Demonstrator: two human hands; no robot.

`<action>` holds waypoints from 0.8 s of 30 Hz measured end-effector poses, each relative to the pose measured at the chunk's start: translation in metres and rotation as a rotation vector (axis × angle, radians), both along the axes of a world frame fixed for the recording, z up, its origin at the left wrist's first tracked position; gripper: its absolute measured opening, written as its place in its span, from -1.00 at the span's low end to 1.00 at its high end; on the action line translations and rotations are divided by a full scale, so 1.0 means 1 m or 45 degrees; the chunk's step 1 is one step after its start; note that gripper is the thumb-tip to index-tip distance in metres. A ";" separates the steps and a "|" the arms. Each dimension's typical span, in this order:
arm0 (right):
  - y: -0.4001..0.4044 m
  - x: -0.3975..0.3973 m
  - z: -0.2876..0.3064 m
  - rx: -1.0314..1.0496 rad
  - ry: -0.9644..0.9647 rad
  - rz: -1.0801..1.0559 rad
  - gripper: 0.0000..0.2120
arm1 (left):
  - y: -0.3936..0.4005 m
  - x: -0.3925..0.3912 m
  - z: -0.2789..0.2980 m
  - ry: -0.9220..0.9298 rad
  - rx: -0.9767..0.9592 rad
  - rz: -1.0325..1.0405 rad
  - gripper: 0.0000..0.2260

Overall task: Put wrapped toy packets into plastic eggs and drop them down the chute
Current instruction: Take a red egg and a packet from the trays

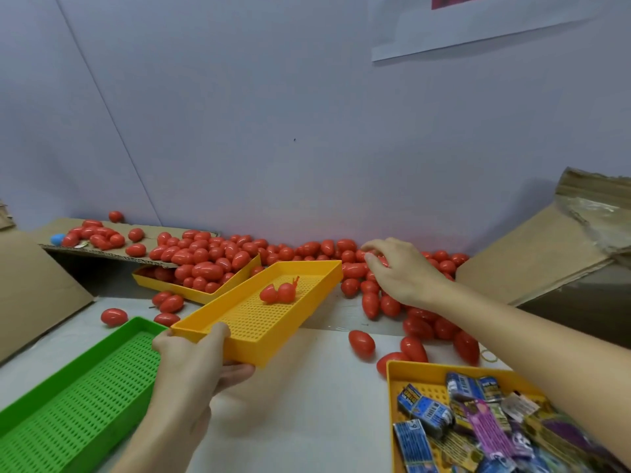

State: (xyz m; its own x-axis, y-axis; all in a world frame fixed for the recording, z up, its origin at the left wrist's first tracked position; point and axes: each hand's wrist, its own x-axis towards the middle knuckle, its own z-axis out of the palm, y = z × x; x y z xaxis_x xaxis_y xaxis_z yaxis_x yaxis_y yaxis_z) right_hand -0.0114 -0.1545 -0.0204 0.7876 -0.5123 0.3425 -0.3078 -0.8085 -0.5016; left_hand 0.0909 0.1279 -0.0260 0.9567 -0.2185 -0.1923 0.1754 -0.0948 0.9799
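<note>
My left hand (194,363) grips the near end of a yellow perforated tray (252,322) and holds it tilted above the table. Inside that tray lies an opened red egg (278,293). My right hand (399,271) reaches into a heap of red plastic eggs (351,269) along the back wall, fingers curled around one of them. Wrapped toy packets (478,425) fill another yellow tray (406,368) at the bottom right, partly hidden by my right forearm.
A green perforated tray (68,397) lies at the bottom left. A third yellow tray (191,295) full of red eggs sits at the back under a cardboard flap (150,257). Cardboard sheets flank both sides (532,254). Loose eggs (362,343) are scattered on the white table.
</note>
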 end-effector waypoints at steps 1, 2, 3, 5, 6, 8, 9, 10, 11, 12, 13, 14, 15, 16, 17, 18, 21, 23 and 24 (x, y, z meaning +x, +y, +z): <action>0.000 -0.002 -0.001 0.003 -0.013 0.000 -0.68 | -0.001 -0.010 0.000 0.021 -0.038 0.004 -0.34; 0.000 -0.004 -0.001 0.009 -0.023 0.003 -0.68 | -0.003 -0.021 -0.003 0.046 -0.065 0.008 -0.29; 0.001 -0.005 -0.002 0.017 -0.028 0.006 -0.68 | -0.003 -0.030 -0.009 0.063 -0.065 0.001 -0.24; 0.004 -0.007 -0.004 0.028 -0.023 0.018 -0.68 | -0.004 -0.043 -0.022 0.098 -0.057 -0.005 -0.16; 0.005 -0.008 -0.004 0.028 -0.019 0.025 -0.68 | -0.004 -0.047 -0.027 0.119 -0.056 0.003 -0.14; 0.006 -0.009 -0.003 0.022 0.004 0.037 -0.67 | 0.001 -0.051 -0.032 0.149 -0.023 0.014 -0.12; 0.007 -0.010 -0.002 0.010 0.030 0.045 -0.67 | 0.005 -0.050 -0.032 0.156 0.008 0.029 -0.12; 0.006 -0.011 -0.002 -0.007 0.070 0.055 -0.67 | 0.010 -0.050 -0.031 0.146 0.040 0.048 -0.13; 0.006 -0.012 -0.002 -0.026 0.129 0.068 -0.66 | 0.015 -0.048 -0.030 0.134 0.069 0.079 -0.14; 0.006 -0.014 -0.003 -0.052 0.205 0.085 -0.65 | 0.019 -0.048 -0.029 0.119 0.084 0.116 -0.16; 0.005 -0.015 -0.003 -0.087 0.289 0.100 -0.65 | 0.023 -0.048 -0.027 0.103 0.100 0.154 -0.18; 0.004 -0.016 -0.005 -0.123 0.366 0.114 -0.63 | 0.027 -0.048 -0.026 0.093 0.108 0.194 -0.20; 0.003 -0.017 -0.007 -0.144 0.418 0.123 -0.62 | 0.029 -0.048 -0.024 0.089 0.108 0.213 -0.21; 0.003 -0.017 -0.008 -0.147 0.436 0.130 -0.60 | 0.031 -0.047 -0.023 0.093 0.102 0.199 -0.20; 0.002 -0.017 -0.010 -0.134 0.421 0.138 -0.60 | 0.031 -0.046 -0.022 0.115 0.076 0.165 -0.18; 0.002 -0.016 -0.011 -0.119 0.384 0.148 -0.60 | 0.031 -0.043 -0.021 0.151 0.045 0.122 -0.14; 0.002 -0.018 -0.009 -0.123 0.248 0.161 -0.66 | 0.025 -0.040 -0.012 0.144 0.124 -0.031 -0.11; 0.001 -0.023 -0.004 -0.133 0.181 0.149 -0.70 | 0.023 -0.039 -0.006 -0.018 0.394 -0.117 -0.16; 0.001 -0.028 -0.001 -0.130 0.151 0.141 -0.71 | 0.023 -0.038 -0.003 -0.088 0.516 -0.131 -0.22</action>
State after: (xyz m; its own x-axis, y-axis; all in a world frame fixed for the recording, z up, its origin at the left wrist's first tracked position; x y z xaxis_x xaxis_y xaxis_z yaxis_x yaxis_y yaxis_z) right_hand -0.0398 -0.1531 -0.0210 0.8751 -0.3875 0.2898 -0.2659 -0.8855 -0.3809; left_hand 0.0530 0.1504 -0.0294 0.9473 -0.2338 -0.2188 0.0803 -0.4882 0.8690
